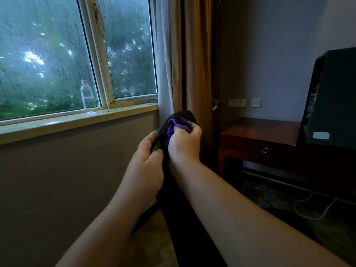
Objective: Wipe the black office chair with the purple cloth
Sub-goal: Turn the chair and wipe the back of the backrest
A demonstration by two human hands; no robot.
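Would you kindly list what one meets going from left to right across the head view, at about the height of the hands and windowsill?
Water bottle on the windowsill → left hand → right hand bunching the purple cloth → wall sockets → wooden desk → black box.

Both hands crowd the chair (185,116) top at centre. Left of it, open air reaches the bare wall (67,170) under the window sill (77,120), where a bottle (87,95) stands. Just behind hang curtains (192,64). Right, a wooden desk (258,132) and dark box (331,97) block passage.
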